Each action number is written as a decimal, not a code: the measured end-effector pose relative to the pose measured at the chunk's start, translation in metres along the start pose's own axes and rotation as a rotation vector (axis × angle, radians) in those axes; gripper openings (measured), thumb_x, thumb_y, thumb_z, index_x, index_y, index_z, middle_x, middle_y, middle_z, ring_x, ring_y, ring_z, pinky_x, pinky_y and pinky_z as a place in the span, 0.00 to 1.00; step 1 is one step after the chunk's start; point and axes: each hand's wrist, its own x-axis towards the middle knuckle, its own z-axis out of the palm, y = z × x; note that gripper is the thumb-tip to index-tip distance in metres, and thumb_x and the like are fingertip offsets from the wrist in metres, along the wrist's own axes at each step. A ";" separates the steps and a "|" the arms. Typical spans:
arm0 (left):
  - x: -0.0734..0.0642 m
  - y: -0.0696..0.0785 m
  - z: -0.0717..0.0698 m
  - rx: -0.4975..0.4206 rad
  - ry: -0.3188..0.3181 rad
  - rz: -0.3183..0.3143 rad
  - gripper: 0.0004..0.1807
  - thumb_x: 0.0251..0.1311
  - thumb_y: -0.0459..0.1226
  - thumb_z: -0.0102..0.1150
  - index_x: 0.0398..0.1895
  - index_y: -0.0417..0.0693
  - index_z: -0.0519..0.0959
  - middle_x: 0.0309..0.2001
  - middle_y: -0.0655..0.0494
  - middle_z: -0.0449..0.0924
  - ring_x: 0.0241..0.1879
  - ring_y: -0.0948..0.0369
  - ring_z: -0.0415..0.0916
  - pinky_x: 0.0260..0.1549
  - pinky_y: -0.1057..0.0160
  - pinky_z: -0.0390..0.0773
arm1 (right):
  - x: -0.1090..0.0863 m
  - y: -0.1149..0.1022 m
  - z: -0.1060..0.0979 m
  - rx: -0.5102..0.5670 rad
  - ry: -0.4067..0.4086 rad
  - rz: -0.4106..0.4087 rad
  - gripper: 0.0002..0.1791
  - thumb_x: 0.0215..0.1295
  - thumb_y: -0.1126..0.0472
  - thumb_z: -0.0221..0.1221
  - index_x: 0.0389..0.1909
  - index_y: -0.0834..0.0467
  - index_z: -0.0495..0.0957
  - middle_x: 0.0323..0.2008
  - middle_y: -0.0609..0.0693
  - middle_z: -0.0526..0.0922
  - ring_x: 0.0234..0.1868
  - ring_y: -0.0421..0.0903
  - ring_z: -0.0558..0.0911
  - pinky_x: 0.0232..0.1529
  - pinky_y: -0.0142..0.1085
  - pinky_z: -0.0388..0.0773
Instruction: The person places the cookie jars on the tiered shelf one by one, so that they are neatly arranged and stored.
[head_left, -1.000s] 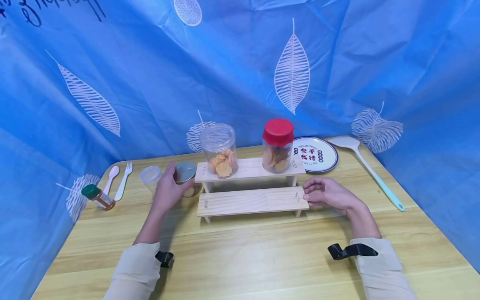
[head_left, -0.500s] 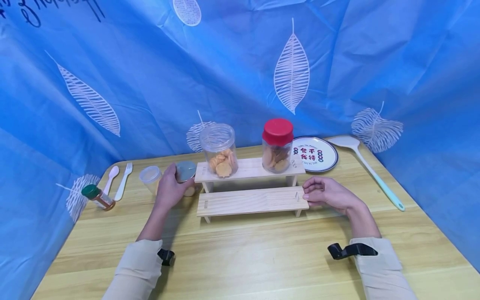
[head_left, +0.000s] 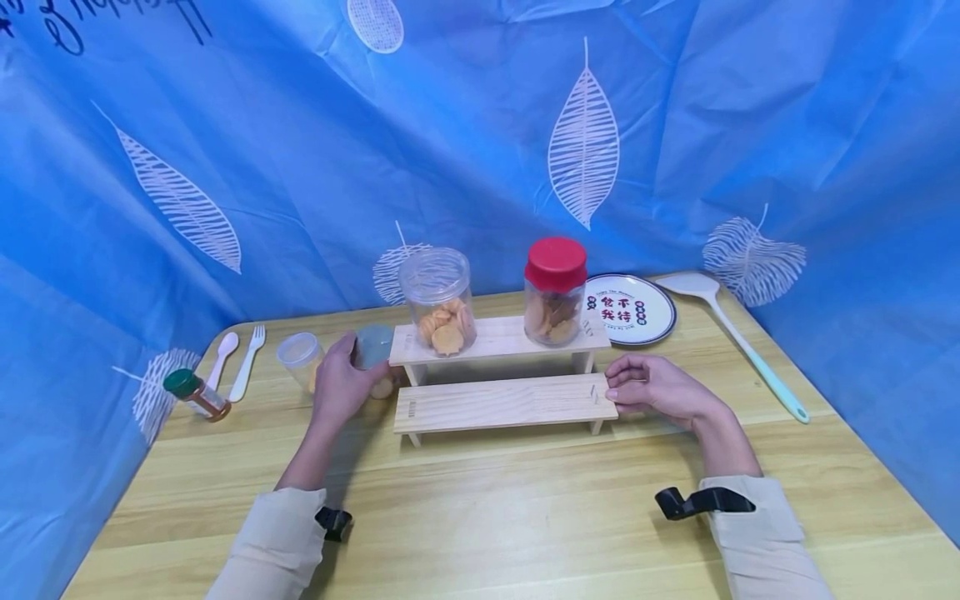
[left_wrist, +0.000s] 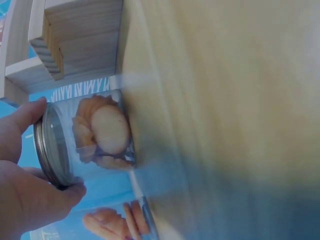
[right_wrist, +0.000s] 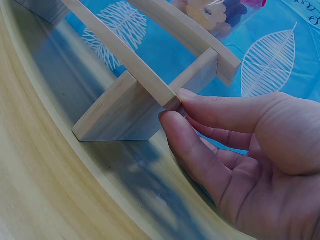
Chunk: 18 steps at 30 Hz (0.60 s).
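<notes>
My left hand (head_left: pixel 341 382) grips a clear jar (left_wrist: pixel 70 125) by its metal-rimmed lid (head_left: pixel 374 347), fingers and thumb on either side. Pale round cookies (left_wrist: pixel 110 129) show inside it, and its base is at the tabletop, just left of a two-tier wooden rack (head_left: pixel 506 402). At the rack's other end, my right hand (head_left: pixel 656 392) pinches the lower shelf's corner (right_wrist: pixel 171 101) between thumb and finger. On the upper tier stand a clear-lidded jar of cookies (head_left: pixel 437 300) and a red-lidded jar (head_left: pixel 556 292) with darker cookies.
A small clear container (head_left: pixel 302 357) stands left of the left hand. Farther left lie a green-capped spice bottle (head_left: pixel 197 394), a pink spoon (head_left: pixel 222 358) and a white fork (head_left: pixel 247 362). Behind the right hand are a round plate (head_left: pixel 630 308) and a long-handled spatula (head_left: pixel 738 342). A blue curtain (head_left: pixel 480 150) closes the back.
My left hand and the gripped jar have shifted slightly toward the rack. The small clear container sits a touch farther left. The right hand and the rack have stayed still.
</notes>
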 end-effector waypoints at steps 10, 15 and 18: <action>-0.013 -0.002 0.001 -0.048 0.048 0.009 0.40 0.53 0.48 0.75 0.65 0.35 0.73 0.59 0.39 0.76 0.59 0.44 0.72 0.57 0.44 0.73 | 0.000 0.000 0.000 -0.003 0.002 -0.006 0.25 0.65 0.68 0.65 0.57 0.75 0.66 0.45 0.60 0.75 0.41 0.47 0.81 0.46 0.40 0.85; -0.021 0.000 -0.006 -0.065 0.005 -0.034 0.50 0.54 0.51 0.75 0.75 0.36 0.64 0.73 0.39 0.64 0.72 0.44 0.60 0.68 0.45 0.65 | 0.000 0.001 0.000 0.000 -0.001 -0.007 0.25 0.65 0.68 0.65 0.57 0.75 0.66 0.45 0.60 0.75 0.41 0.47 0.81 0.46 0.40 0.85; -0.027 0.002 -0.012 -0.073 -0.005 -0.055 0.52 0.54 0.51 0.75 0.76 0.37 0.62 0.75 0.40 0.61 0.74 0.45 0.58 0.69 0.45 0.64 | 0.000 0.001 0.000 -0.001 -0.004 -0.006 0.25 0.65 0.68 0.65 0.57 0.75 0.66 0.46 0.60 0.75 0.42 0.47 0.81 0.46 0.40 0.85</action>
